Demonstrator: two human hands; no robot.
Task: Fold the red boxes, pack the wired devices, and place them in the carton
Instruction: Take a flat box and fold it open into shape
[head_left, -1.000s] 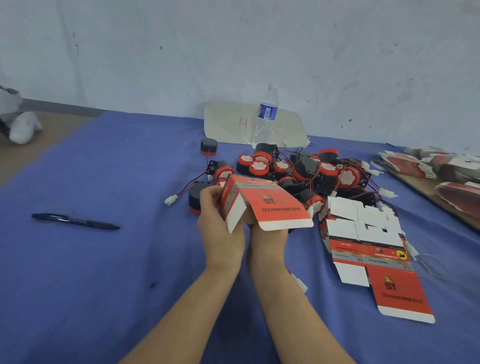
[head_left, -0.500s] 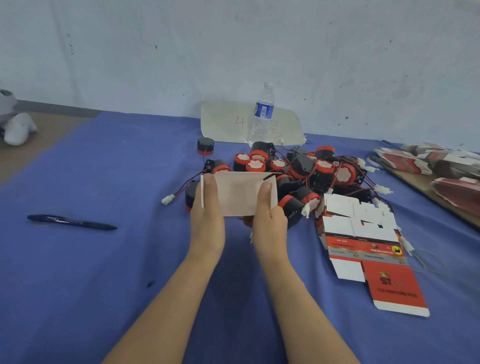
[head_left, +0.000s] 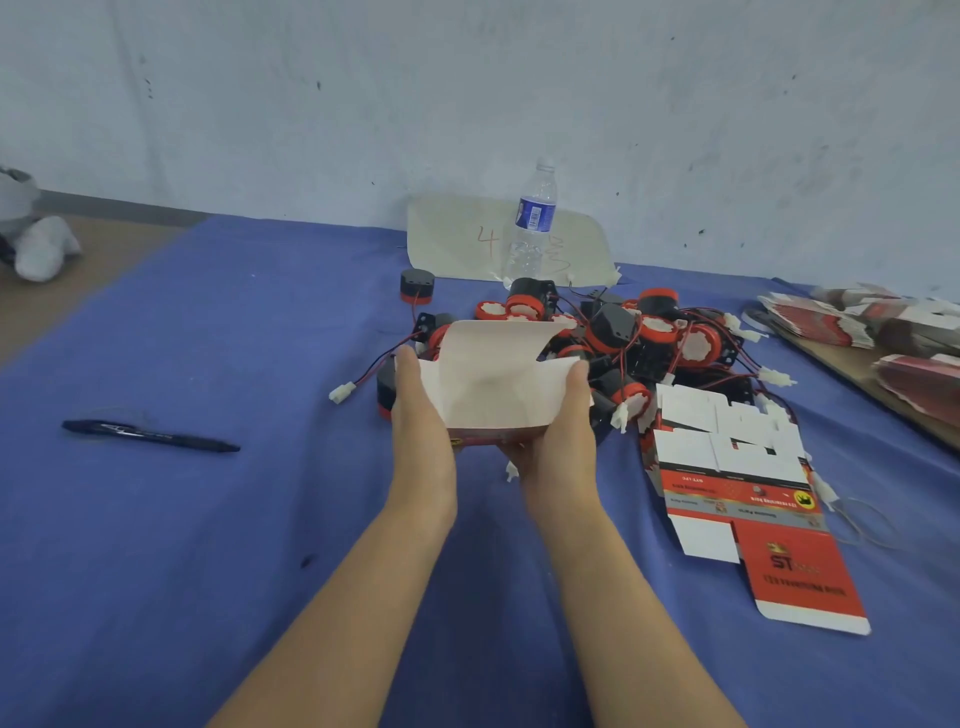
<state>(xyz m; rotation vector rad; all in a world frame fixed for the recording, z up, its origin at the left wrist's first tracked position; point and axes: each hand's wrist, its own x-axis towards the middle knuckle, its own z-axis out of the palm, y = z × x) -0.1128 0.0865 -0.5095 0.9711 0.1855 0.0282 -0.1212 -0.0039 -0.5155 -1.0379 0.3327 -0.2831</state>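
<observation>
ur left hand (head_left: 422, 421) & right hand (head_left: 558, 436) each grip a side of the red box (head_left: 493, 384) btwn them, so press its walls square b4 tucking flaps, w/ the wired devices (head_left: 628, 338) just past ur hands.

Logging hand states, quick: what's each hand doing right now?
Left hand: holding the left side of the half-folded red box.
Right hand: holding the same box's right side.
</observation>
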